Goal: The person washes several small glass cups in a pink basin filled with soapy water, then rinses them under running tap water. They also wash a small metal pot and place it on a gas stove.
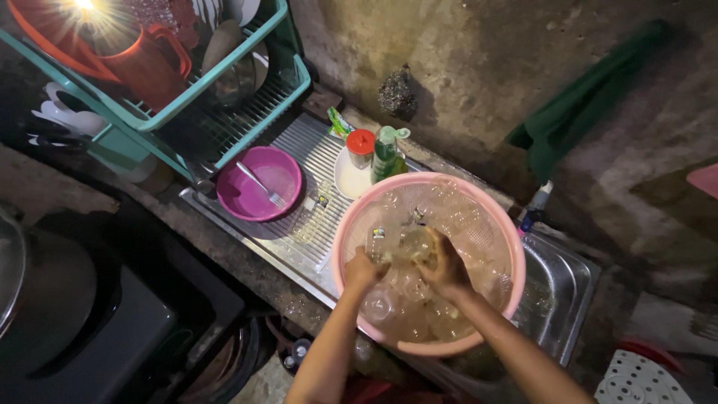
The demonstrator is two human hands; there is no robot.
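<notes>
Both hands reach into a large pink basin (351,224) that rests over a steel sink and holds several clear drinking glasses. My left hand (364,271) and my right hand (449,269) together grip one clear glass (416,244) between them, held above the other glasses (389,303) lying in the basin. The basin has a perforated wall on its far side.
A purple bowl (250,196) with a fork (262,187) sits on the ribbed steel drainboard (310,161). Behind the basin stand a red-capped jar (361,147) and a green bottle (387,153). A teal dish rack (224,97) with an orange jug (153,63) is at upper left; a dark stove (97,329) at lower left.
</notes>
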